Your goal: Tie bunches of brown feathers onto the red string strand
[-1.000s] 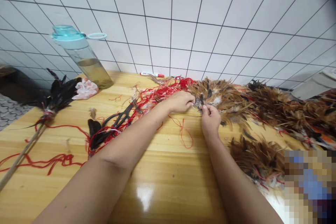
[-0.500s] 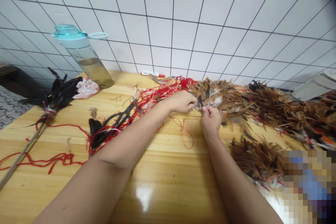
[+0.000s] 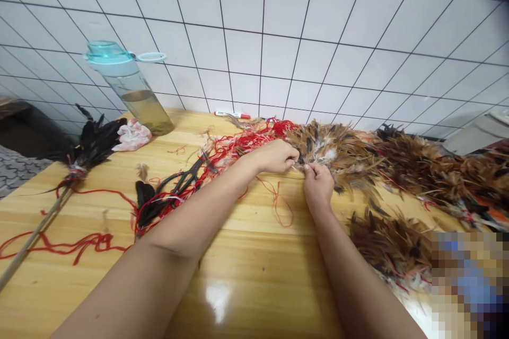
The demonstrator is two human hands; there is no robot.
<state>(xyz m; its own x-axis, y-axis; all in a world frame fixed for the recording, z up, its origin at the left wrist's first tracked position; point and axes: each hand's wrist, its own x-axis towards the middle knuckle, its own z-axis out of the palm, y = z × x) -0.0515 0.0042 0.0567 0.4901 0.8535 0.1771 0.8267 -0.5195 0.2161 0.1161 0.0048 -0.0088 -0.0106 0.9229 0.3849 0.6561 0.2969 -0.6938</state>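
My left hand is closed, its fingers curled at the near left edge of a loose pile of brown feathers. A thin pale quill-like tip pokes out beneath its fingers. Close beside it, my right hand is closed too, thumb and forefinger pinching a feather at the pile's front edge; most of what lies inside both grips is hidden. A heap of red string lies behind and left of my left hand. Black-handled scissors rest partly under that string, left of my left forearm.
At left, a stick bears black feathers tied at its end. A bottle and crumpled tissue stand behind it. More brown feather bundles lie right. A marker lies by the tiled wall.
My right hand has shifted very slightly left, nearer my left hand. Both hands stay closed at the feather pile; the view has tilted a little.
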